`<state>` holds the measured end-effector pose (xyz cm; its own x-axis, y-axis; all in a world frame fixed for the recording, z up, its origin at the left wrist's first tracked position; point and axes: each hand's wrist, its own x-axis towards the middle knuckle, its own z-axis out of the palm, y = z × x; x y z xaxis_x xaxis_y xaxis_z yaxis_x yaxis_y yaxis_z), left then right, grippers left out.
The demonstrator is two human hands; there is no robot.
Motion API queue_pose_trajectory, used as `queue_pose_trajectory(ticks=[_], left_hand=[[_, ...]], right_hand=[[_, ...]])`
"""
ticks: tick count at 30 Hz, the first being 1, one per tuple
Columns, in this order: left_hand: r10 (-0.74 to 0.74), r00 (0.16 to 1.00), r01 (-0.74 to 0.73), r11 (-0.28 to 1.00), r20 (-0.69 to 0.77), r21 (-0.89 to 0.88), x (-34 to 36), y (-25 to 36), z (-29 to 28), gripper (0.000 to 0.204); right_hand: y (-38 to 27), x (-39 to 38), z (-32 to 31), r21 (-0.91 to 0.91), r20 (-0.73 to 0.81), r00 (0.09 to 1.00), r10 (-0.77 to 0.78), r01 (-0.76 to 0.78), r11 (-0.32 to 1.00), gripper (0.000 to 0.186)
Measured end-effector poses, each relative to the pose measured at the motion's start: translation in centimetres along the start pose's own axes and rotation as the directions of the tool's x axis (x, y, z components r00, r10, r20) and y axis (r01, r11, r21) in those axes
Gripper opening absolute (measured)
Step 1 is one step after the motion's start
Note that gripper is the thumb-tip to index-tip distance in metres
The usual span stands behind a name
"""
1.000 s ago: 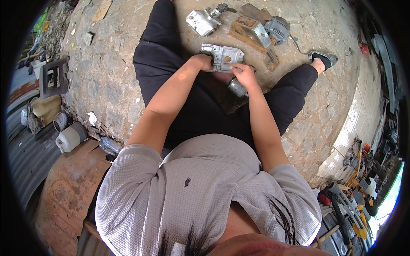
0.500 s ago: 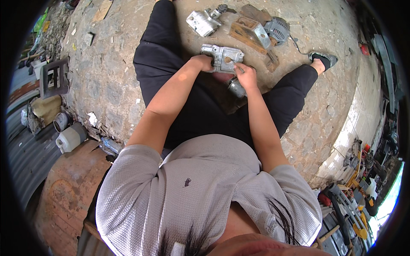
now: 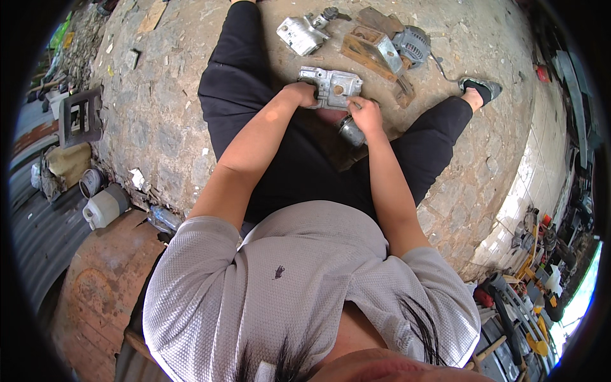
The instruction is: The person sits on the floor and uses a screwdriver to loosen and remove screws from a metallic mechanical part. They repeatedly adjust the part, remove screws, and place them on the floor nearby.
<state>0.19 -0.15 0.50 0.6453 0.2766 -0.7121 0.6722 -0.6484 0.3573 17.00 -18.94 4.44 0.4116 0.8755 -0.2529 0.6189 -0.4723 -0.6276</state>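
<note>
Flanking the casting [image 3: 326, 81], left hand [image 3: 301, 95] grips its edge; right hand [image 3: 367, 115], hold unclear, meets its near-right corner, open floor [image 3: 331, 60] beyond.

Soft daylight reaches the floor [image 3: 172, 127], strongest at right, where glare whitens the pale tiles [image 3: 517, 194]. A patch [image 3: 578, 323] at the lower right rim burns out to white, fringed violet-blue. Dim shadow pools between the trousers [image 3: 232, 76], black cloth that gives up little detail, while the metal casting [image 3: 328, 79] above it catches a dull sheen. The fisheye lens bows the corrugated sheets [image 3: 38, 235] at left, and black swallows the corners. The centre looks crisp; the clutter [image 3: 528, 254] at far right appears softer.
</note>
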Motion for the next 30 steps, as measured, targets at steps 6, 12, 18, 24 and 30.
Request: queue_pose_trajectory(ticks=[6,12,18,24,30], left_hand=[[0.001,1.0,-0.001,1.0,-0.024,0.0,-0.1,-0.1,0.1,0.061],[0.016,1.0,-0.016,1.0,-0.009,0.004,0.1,0.0,0.1,0.061],[0.018,1.0,-0.018,1.0,-0.02,0.003,0.5,-0.2,0.4,0.06],[0.02,1.0,-0.02,1.0,0.0,-0.006,0.9,-0.6,0.8,0.063],[0.017,1.0,-0.017,1.0,0.016,-0.009,0.9,-0.6,0.6,0.065]], right_hand=[[0.5,-0.2,-0.1,0.03,0.0,0.995,0.101,-0.1,0.994,0.027],[0.0,-0.4,-0.6,0.013,-0.019,0.994,0.107,-0.107,0.994,0.027],[0.7,-0.5,-0.3,-0.016,-0.018,1.0,0.021,-0.021,1.0,0.027],[0.7,-0.6,-0.5,-0.015,0.057,0.998,0.009,-0.008,1.0,0.026],[0.7,-0.4,-0.8,-0.08,0.109,0.993,0.049,-0.04,0.996,0.027]])
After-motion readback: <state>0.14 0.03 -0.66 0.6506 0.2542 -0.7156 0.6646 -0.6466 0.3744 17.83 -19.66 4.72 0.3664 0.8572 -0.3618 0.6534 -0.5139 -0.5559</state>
